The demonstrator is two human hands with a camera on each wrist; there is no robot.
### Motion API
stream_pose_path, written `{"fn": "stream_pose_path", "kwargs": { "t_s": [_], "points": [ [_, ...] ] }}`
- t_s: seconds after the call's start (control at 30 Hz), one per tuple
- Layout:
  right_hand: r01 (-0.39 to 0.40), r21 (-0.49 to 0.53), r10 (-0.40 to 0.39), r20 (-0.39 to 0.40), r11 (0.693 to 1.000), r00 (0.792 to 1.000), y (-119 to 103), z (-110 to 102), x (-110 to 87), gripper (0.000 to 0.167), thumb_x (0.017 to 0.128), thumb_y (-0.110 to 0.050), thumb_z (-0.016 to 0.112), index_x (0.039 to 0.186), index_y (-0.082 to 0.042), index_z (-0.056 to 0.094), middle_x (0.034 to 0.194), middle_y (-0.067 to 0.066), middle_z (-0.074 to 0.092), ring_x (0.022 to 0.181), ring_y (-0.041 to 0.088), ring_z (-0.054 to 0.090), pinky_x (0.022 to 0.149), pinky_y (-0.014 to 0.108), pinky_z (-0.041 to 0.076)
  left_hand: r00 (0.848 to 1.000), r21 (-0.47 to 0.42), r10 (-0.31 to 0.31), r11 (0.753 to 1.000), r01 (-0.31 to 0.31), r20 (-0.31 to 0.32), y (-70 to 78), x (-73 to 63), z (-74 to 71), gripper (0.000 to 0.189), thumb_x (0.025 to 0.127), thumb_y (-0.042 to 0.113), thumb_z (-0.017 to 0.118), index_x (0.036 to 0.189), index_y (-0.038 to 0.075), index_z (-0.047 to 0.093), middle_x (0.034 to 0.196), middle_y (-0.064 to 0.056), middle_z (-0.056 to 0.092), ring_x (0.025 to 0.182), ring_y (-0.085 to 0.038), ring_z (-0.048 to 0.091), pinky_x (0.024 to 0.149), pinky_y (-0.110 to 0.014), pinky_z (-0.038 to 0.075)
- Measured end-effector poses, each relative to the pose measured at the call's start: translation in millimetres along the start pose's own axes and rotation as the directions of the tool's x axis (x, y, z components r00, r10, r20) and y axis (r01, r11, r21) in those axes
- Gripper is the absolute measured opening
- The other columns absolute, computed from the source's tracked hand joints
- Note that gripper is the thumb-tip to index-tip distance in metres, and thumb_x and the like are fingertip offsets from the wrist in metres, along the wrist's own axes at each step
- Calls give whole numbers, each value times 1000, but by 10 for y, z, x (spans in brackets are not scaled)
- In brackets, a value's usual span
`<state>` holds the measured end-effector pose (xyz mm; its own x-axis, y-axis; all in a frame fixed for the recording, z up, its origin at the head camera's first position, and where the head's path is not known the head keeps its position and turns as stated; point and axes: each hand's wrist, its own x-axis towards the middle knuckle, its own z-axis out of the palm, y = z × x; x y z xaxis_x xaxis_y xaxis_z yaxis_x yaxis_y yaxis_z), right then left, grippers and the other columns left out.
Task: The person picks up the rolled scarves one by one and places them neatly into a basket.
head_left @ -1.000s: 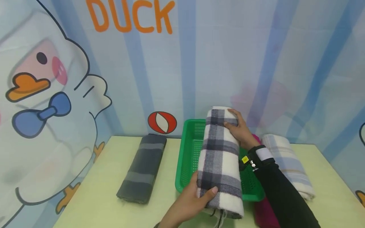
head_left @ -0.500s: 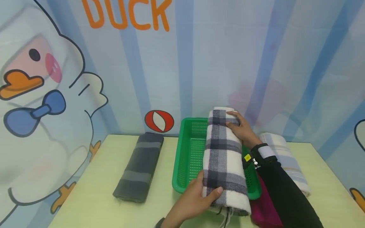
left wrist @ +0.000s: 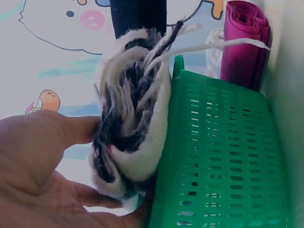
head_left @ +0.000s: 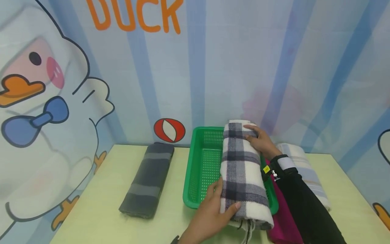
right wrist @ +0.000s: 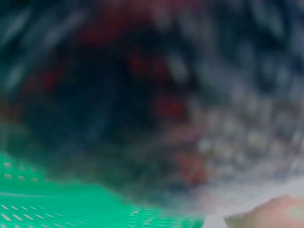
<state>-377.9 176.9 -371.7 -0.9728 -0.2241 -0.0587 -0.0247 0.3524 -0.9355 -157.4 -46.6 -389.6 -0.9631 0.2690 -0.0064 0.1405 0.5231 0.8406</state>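
Observation:
A rolled white and dark-blue plaid scarf [head_left: 240, 173] with fringe lies lengthwise over the right half of a green plastic basket [head_left: 189, 169]. My left hand [head_left: 210, 211] grips its near end, thumb on top and fingers along the left side. At the far end my right hand [head_left: 260, 140] holds the scarf from the right, thumb and fingers over its top. In the left wrist view, the rolled layers of the scarf [left wrist: 130, 114] show end-on beside the basket wall [left wrist: 218, 156], above its rim. Blurred scarf fabric [right wrist: 142, 104] fills most of the right wrist view.
A folded dark grey striped cloth [head_left: 149, 179] lies left of the basket on the pale yellow table [head_left: 94, 203]. Right of the basket are a magenta rolled cloth [head_left: 281, 220] and a pale striped rolled cloth [head_left: 304, 169], both partly behind the right arm. A printed backdrop [head_left: 231, 61] stands behind.
The plaid scarf has shifted right over the basket and its far end has come down a little, both hands moving with it. The head view has also turned slightly.

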Motion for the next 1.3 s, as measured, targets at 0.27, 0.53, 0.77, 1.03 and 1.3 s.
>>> {"fn": "stream_pose_path", "kwargs": {
  "t_s": [0.27,0.53,0.77,1.03,1.3],
  "points": [
    [2,-47,-3,-31,999,1000,55,22,23,53,105,-18,47,156,-17,33,161,25,22,135,44,41,100,47,45,992,114,89,989,-99,93,28,-1,72,69,90,58,64,151,41,37,167,-11,4,149,-39,19,102,-58,47],
    [-4,-112,-3,-66,994,998,62,1,39,52,102,-9,43,154,-12,37,164,23,17,87,21,56,76,33,45,971,271,240,934,-235,14,30,-9,153,60,90,37,73,145,31,51,166,-12,8,150,-35,13,108,-55,42],
    [-6,-121,-11,-141,993,990,-2,-36,8,53,101,-8,44,153,-16,40,163,23,22,46,7,28,53,27,39,896,484,444,783,-390,2,-10,33,203,61,90,37,72,145,20,52,156,-9,31,143,-34,23,110,-50,39],
    [-12,-156,-15,-169,988,986,55,-71,50,53,99,-7,45,151,-14,43,162,25,22,53,9,36,57,25,40,874,653,480,639,-405,73,3,109,207,55,96,44,63,147,30,48,144,0,48,140,-31,33,107,-52,38],
    [2,-175,-23,-123,985,992,158,-78,64,50,102,-9,44,152,-14,42,162,27,21,44,7,28,50,27,38,888,766,419,503,-401,190,82,141,200,68,88,67,60,145,30,48,142,5,50,129,-14,46,109,-41,38]
  ]
}}
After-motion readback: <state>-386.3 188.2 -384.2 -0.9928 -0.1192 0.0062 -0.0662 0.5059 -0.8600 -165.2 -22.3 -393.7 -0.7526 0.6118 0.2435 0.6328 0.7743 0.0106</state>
